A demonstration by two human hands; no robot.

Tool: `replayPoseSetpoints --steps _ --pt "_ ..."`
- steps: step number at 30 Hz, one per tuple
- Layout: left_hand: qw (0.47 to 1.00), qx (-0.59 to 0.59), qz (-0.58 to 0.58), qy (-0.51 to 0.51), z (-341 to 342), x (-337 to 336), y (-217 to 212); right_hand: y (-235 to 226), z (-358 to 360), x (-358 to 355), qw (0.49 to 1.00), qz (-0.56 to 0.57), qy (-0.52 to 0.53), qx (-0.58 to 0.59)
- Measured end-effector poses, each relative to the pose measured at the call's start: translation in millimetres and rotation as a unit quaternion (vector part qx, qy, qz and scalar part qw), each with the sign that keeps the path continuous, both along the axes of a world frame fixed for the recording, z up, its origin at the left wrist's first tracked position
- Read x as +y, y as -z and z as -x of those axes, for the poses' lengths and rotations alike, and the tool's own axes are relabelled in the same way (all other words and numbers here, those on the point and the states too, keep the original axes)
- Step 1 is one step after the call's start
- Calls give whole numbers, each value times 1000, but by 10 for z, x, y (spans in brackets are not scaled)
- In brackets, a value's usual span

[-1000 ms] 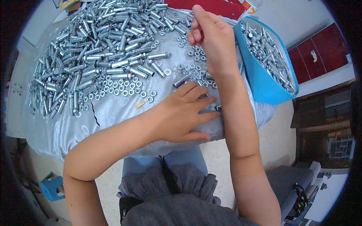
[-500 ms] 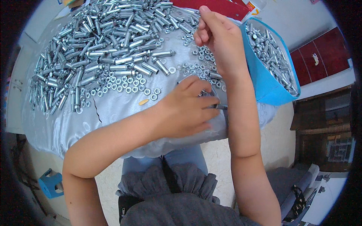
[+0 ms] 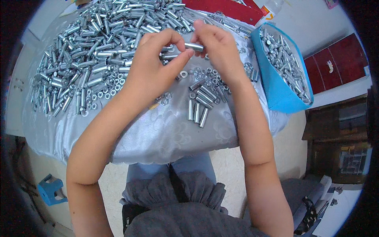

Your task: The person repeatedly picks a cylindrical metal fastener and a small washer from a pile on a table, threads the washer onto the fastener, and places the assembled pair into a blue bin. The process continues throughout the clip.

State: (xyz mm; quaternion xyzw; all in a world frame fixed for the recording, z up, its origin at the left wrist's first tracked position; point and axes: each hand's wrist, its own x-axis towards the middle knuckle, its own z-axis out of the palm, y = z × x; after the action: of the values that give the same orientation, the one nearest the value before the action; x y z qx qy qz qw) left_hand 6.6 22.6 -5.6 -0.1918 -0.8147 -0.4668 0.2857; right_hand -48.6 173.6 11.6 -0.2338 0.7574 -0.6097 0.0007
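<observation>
Over the middle of the table, both hands meet at a shiny metal sleeve (image 3: 194,47), a smooth short tube. My left hand (image 3: 152,59) pinches its left end between thumb and index finger. The fingers of my right hand (image 3: 221,51) close around its other end, partly hidden. Behind and left of my left hand spreads a big pile of silvery sleeve anchor bolts (image 3: 106,51). Below my hands lie several loose metal sleeves (image 3: 206,96), some of them side by side. Small hex nuts (image 3: 213,75) and a flat washer (image 3: 183,74) lie close by.
A blue open bin (image 3: 282,93) full of metal parts stands at the table's right edge. A pale satin cloth (image 3: 158,134) covers the table. At the back are a red box (image 3: 229,8) and a bottle (image 3: 271,8). A blue stool (image 3: 52,189) stands on the floor at left.
My left hand has moved up and away from the near sleeves to meet the right hand at a metal sleeve. My right hand has lowered and shifted slightly left. Several sleeves now show uncovered.
</observation>
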Motion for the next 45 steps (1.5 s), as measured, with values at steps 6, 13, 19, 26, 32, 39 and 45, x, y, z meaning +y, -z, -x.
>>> replayPoseSetpoints --steps 6,13,19,26,32,39,45 --pt "999 -35 -10 -27 104 -65 84 171 -59 -85 991 -88 -34 94" --pt "989 -118 -83 37 76 -60 104 49 -68 -36 992 -125 18 26" --pt "986 -134 -93 -30 202 -253 65 33 -97 -31 972 -194 68 114" --pt "939 -120 201 -250 359 -796 19 11 -136 -35 963 -207 82 150" --pt "818 -201 415 -342 465 -1289 83 6 -111 -9 958 -218 85 168" --pt "794 -182 475 -334 514 -1282 159 -5 -127 -23 956 -229 79 163" --pt "773 -254 478 -332 540 -1186 72 19 -115 -30 956 -229 76 166"
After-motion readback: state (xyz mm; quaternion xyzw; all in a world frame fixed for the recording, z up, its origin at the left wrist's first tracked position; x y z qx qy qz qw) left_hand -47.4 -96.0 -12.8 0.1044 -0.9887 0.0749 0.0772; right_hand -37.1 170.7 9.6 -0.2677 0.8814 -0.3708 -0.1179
